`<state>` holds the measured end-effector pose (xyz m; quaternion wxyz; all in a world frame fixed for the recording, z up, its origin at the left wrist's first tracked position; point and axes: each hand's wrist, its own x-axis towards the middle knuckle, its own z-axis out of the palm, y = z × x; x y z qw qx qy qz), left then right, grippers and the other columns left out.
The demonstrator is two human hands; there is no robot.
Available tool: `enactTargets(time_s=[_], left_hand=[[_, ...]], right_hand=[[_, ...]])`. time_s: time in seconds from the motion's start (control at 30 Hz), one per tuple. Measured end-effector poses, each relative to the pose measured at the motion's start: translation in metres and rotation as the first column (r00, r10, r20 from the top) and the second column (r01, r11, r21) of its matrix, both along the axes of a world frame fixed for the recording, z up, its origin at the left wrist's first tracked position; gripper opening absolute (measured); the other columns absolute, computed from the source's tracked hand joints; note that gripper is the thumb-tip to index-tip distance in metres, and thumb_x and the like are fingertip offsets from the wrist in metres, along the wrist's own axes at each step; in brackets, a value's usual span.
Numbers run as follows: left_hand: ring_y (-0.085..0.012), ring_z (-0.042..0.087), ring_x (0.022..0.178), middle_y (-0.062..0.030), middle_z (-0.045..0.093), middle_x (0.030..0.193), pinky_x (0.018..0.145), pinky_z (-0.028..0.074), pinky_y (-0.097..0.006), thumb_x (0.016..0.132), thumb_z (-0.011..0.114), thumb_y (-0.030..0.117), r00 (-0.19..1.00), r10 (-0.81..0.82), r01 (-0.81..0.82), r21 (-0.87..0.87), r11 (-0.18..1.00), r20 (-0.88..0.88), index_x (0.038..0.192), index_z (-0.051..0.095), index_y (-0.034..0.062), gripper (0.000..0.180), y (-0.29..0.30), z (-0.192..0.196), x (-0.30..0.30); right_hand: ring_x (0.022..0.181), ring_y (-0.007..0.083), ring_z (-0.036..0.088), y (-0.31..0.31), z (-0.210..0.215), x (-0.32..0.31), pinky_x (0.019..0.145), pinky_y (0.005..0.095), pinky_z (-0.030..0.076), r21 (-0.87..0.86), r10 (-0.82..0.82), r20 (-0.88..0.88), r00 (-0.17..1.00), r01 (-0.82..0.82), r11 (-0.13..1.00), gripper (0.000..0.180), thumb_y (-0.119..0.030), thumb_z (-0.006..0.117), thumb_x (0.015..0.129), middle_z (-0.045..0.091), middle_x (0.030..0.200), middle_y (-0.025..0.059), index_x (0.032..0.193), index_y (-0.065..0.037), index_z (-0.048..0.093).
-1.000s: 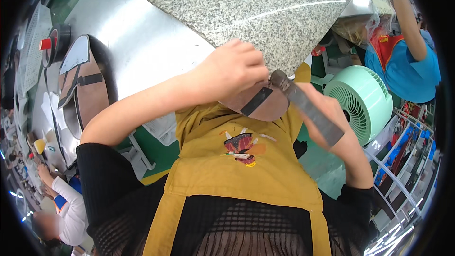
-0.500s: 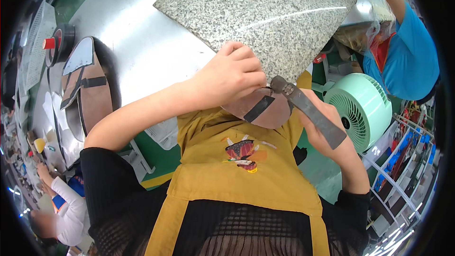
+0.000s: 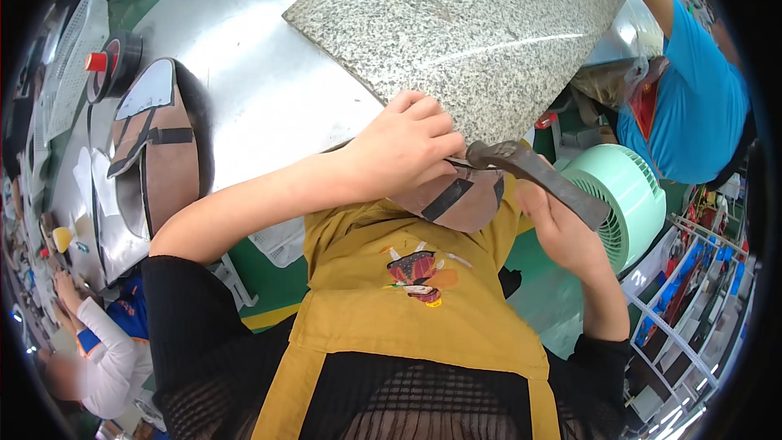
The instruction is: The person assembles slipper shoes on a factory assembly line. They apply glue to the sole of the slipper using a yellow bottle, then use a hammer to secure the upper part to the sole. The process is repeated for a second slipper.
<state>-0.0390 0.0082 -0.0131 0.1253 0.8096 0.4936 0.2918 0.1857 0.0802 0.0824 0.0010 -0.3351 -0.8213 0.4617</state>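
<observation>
Left hand [image 3: 403,155] is closed, pinching the brown leather piece [image 3: 456,200] with its dark strap against the near corner of the granite slab [image 3: 456,41]. Right hand [image 3: 562,228] is wrapped tight around the handle of a dark hammer [image 3: 529,167], whose head sits just beside the left fingers, right at the slab's near edge. The leather piece hangs partly off that corner, over the yellow apron [image 3: 407,310]; how much of it lies under the hand is hidden.

Step in hand looks like tapping or flattening the folded edge or strap of the piece on the slab. The next stroke probably calls for keeping the left fingertips clear of the hammer head and holding the piece flat on the stone.

Left of the slab on the metal table [image 3: 244,57]: more cut leather pieces [image 3: 155,163] and a tape roll [image 3: 118,65]. Right of the slab: a mint-green fan [image 3: 635,204] and another person in a blue shirt [image 3: 692,106].
</observation>
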Motion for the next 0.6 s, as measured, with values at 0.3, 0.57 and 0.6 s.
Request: enactTargets(time_s=[0.3,0.57,0.6], left_hand=[[-0.0258,0.057,0.073,-0.0092,0.055,0.078,0.066,0.048,-0.036,0.082,0.060,0.015,0.894,0.127,0.134,-0.527,0.839,0.429,0.084,0.059,0.0035,0.012,0.012,0.034,0.025],[-0.0268,0.059,0.076,-0.0086,0.056,0.083,0.068,0.049,-0.037,0.087,0.059,0.013,0.951,0.114,0.019,-0.423,0.906,0.287,0.091,0.062,0.0054,0.009,0.012,0.016,0.018],[-0.0263,0.060,0.076,-0.0082,0.056,0.084,0.068,0.049,-0.037,0.086,0.059,0.013,0.955,0.091,0.040,-0.430,0.902,0.281,0.092,0.063,0.0066,0.009,0.013,0.016,0.015]], right_hand=[[0.069,0.0165,0.048,0.011,-0.004,0.040,0.066,0.0270,0.043,0.059,-0.172,-0.003,0.985,0.172,0.983,0.024,-0.009,0.047,0.097,0.055,0.081,0.0079,0.117,0.004,0.050],[0.062,0.0143,0.044,0.005,-0.016,0.023,0.059,0.0283,0.040,0.125,-0.020,-0.110,0.994,0.034,0.992,0.011,-0.008,0.047,0.095,0.046,0.071,0.0060,0.101,0.001,0.051],[0.063,0.0144,0.045,0.006,-0.017,0.023,0.060,0.0286,0.040,0.180,0.036,-0.089,0.995,-0.020,0.983,0.014,-0.006,0.048,0.095,0.047,0.071,0.0066,0.106,0.001,0.051]])
